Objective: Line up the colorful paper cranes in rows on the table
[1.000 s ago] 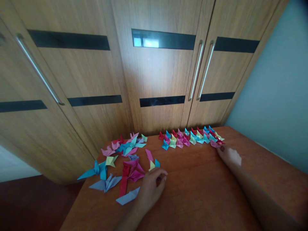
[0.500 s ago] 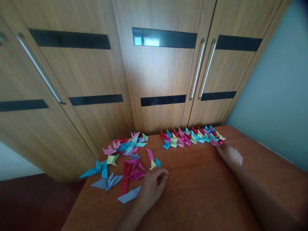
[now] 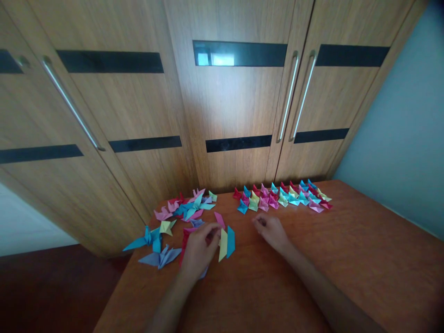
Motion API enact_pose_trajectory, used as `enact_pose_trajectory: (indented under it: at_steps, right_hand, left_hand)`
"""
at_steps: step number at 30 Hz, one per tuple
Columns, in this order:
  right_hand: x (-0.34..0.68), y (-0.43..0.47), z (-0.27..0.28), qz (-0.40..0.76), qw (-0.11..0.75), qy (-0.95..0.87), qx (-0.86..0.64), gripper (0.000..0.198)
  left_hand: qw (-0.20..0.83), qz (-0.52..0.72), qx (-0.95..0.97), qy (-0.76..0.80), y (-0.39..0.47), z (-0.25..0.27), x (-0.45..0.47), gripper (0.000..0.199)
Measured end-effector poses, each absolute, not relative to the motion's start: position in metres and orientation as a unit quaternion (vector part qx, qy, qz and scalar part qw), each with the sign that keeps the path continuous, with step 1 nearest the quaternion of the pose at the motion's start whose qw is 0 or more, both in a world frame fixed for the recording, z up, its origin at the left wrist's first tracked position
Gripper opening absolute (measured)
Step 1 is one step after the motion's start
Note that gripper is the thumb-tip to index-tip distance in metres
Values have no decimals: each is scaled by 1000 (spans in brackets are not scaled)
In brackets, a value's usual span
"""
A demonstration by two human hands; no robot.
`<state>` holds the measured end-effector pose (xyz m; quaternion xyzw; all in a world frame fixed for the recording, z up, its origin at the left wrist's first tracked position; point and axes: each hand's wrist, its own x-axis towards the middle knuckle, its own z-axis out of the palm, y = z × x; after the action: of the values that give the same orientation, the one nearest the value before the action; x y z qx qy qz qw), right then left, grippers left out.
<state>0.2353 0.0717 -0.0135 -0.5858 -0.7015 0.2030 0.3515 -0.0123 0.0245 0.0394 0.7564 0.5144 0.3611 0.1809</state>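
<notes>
My left hand hovers over the left group of folded paper pieces, fingers curled and thumb against the index finger. Whatever it may hold is hidden. Its fingertips are beside a yellow paper strip, with a blue paper strip to the right of that. Under the hand a red paper piece is mostly covered. My right hand is closed over the table, with nothing visible in its fingers. It is in front of the rows of small folded paper pieces.
On the left lie several origami cranes, among them a blue crane, a lavender crane and a pink crane. A pink strip lies near the middle. Behind the wooden table stands a wardrobe.
My right hand has left the right end of the rows, where a red piece now shows, and moved left. My left hand has shifted left, uncovering the yellow and blue strips.
</notes>
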Motion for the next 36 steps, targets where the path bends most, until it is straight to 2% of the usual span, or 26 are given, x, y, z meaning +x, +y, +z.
enact_pose_trajectory:
  at_steps: [3,8,12,18,25,30,36]
  right_hand:
    - [216,64,-26,195,325,-717,-585,24]
    - [217,57,-31,176,312,-739,-571,23]
    - [218,56,-29,187,308,-742,-565,22]
    - [218,56,-28,205,299,-742,-564,22]
    - [218,54,-26,206,303,-741,-562,21]
    - [218,55,-25,212,319,-739,-555,21]
    - [220,52,-21,282,386,-714,-511,20]
  left_hand:
    - [94,340,744,568,40,44,-45,20]
    - [-1,191,769,610,72,50,-85,26]
    - [-10,45,784,619,92,52,-89,28]
    - [0,0,784,621,108,44,-86,24]
    - [8,-2,782,623,111,41,-89,12]
    - [9,33,789,614,103,56,-84,18]
    - [56,241,799,548,69,68,-51,26]
